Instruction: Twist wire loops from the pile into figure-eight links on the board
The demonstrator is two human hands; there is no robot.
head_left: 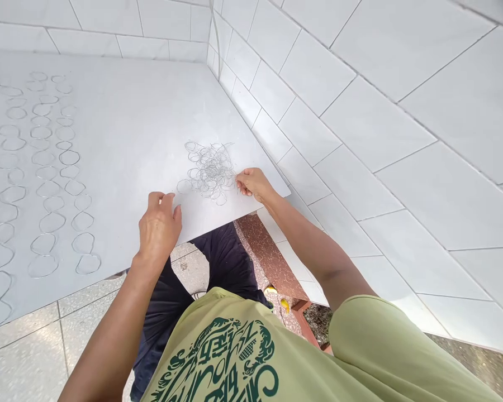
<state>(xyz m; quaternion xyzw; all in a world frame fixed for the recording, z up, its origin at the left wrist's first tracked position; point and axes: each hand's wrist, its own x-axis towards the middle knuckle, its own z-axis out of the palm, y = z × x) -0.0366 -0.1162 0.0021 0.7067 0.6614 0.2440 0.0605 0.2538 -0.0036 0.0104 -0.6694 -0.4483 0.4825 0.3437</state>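
Note:
A tangled pile of thin wire pieces bent into loops [213,167] lies near the front right corner of the white tabletop [129,134]. At the right edge of this pile, my right hand [254,183] has thumb and fingers pinched together on a thin wire piece, most of it hidden. My left hand [159,220] rests at the table's front edge, left of the pile. Its fingers are slightly bent, the thumb stands apart, and nothing shows in it. Three columns of figure-eight wire pieces [46,190] lie flat on the left side.
White tiled walls [360,139] border the table at the back and right. A thin cable [217,39] runs down the wall corner. Below the front edge are my dark-trousered legs [230,257], a reddish stone ledge [272,257] and a speckled tiled floor [29,357].

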